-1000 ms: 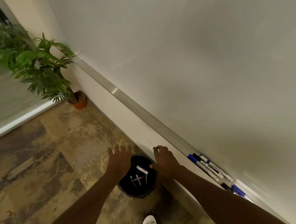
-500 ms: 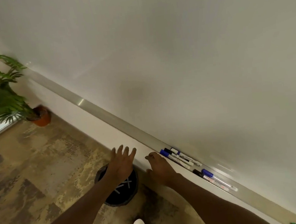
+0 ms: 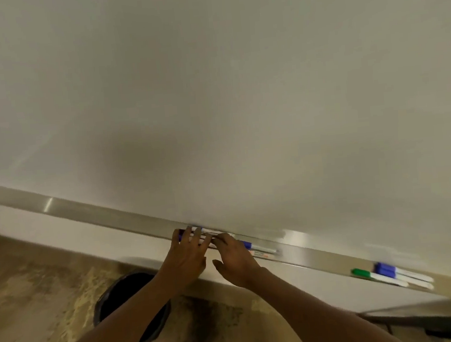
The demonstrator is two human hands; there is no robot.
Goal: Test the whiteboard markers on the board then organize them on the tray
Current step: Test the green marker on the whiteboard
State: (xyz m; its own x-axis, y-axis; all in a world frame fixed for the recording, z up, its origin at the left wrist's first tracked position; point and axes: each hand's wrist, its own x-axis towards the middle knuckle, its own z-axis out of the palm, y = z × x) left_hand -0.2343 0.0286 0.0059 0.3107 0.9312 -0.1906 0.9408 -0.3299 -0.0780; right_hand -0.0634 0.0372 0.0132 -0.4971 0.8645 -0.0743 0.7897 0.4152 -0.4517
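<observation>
My left hand (image 3: 189, 250) fingers spread flat over markers (image 3: 208, 234) on tray (image 3: 309, 252) at frame centre, right hand (image 3: 233, 254) open beside it, gripping nothing, more markers (image 3: 391, 274) lower right, bin (image 3: 129, 304) below, blank board (image 3: 211, 89) above

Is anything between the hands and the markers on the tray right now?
Nothing visible. The left hand and right hand are already over the near cluster of markers on the tray. The bin sits on the floor below, out of the way.
</observation>
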